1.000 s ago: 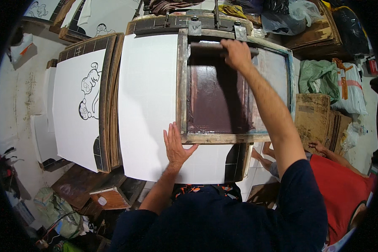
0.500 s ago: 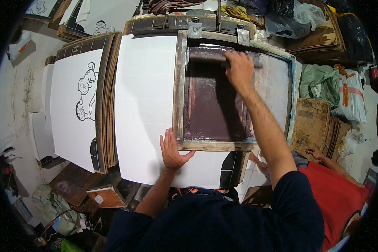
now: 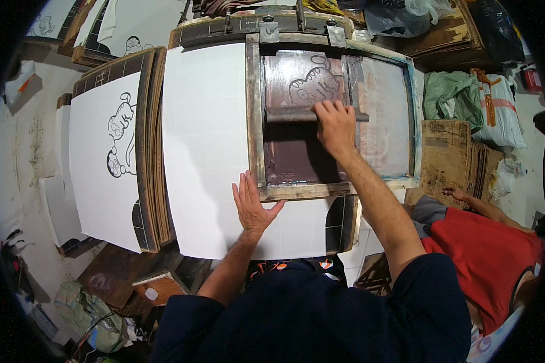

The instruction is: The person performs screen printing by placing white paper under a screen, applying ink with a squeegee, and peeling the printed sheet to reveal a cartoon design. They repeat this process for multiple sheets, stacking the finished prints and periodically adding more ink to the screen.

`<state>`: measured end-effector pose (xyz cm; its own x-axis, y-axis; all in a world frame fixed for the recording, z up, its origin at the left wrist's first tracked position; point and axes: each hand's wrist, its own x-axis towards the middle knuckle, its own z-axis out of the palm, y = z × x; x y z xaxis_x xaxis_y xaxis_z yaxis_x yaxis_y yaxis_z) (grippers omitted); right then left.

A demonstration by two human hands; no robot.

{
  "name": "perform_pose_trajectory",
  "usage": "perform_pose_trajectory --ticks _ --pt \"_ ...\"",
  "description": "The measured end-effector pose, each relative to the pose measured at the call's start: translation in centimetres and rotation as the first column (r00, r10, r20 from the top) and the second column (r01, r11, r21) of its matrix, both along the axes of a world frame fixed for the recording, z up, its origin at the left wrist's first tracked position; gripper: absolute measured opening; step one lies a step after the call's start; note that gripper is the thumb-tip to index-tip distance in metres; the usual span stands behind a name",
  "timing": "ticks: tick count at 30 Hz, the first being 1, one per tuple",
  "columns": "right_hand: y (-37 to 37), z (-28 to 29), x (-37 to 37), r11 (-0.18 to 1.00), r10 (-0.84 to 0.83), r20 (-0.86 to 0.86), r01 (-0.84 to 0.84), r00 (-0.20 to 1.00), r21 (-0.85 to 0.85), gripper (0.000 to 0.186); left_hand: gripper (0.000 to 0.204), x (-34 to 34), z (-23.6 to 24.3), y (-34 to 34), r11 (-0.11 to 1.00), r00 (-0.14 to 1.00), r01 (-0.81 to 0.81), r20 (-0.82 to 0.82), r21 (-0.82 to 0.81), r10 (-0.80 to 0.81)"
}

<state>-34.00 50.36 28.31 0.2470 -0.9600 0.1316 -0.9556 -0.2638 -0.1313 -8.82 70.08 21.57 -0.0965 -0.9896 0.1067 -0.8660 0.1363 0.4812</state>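
Observation:
My right hand (image 3: 336, 128) is closed around a long dark squeegee (image 3: 290, 115), which lies crosswise on the mesh of a wooden-framed printing screen (image 3: 255, 121). Above the squeegee, black line art of a cartoon animal shows on the mesh; below it the mesh is dark purplish brown. Flat on a white sheet (image 3: 203, 121), my left hand (image 3: 254, 204) has its fingers stretched out, thumb by the frame's lower left corner. Metal hinge clamps (image 3: 269, 32) hold the screen's far edge. The sheet runs beneath the screen onto a black-gridded board (image 3: 340, 224).
To the left stands a stack of boards (image 3: 153, 151) topped by a printed sheet (image 3: 97, 157). A person in a red top (image 3: 487, 254) sits at the lower right. Cardboard (image 3: 445, 154), a green sack (image 3: 451, 103) and a white sack (image 3: 499, 118) line the right side.
My right hand has drawn the squeegee from the screen's far end toward me, uncovering the line art behind it. My left hand stays flat on the sheet. The view has shifted slightly.

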Motion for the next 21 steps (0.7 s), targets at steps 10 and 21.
perform_pose_trajectory --ticks 10,21 --pt "-16.0 -0.2 -1.0 0.983 -0.005 -0.022 0.001 1.0 -0.182 0.043 0.124 0.0 0.0 -0.2 0.999 1.0 0.011 0.011 -0.046 -0.011" --pt "5.5 0.6 1.0 0.998 -0.025 0.024 0.026 0.999 -0.053 0.039 0.123 -0.1 -0.1 -0.3 1.0 1.0 0.001 0.005 -0.031 -0.001"
